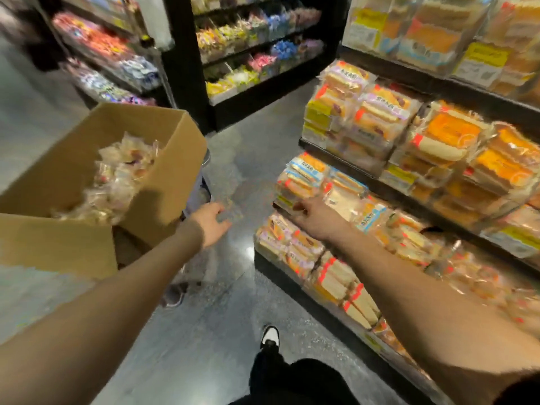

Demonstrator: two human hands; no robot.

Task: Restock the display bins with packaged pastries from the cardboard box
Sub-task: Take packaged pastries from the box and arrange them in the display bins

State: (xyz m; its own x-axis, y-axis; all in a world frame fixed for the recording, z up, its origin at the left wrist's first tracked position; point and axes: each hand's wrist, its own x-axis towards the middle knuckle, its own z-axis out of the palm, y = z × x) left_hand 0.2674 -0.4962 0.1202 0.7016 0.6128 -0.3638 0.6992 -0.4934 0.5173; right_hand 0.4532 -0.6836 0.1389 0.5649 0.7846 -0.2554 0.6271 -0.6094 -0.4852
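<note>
An open cardboard box (163, 182) stands at the left, holding a heap of clear-wrapped pastries (117, 182). My left hand (211, 222) hangs over the floor just right of the box, fingers relaxed and empty. My right hand (314, 214) reaches to the front edge of the tiered display shelves (380, 182), its fingers at a packaged pastry (301, 176) on the middle tier; blur hides whether they grip it. Stacks of orange and white packs fill the tiers.
A black shelving unit (263, 92) with colourful candy bags stands behind, with more candy bins (117, 65) at the far left. Grey polished floor (228, 302) runs between box and shelves. My shoe (269, 336) and dark trouser leg show below. The box rests on a cart or stool.
</note>
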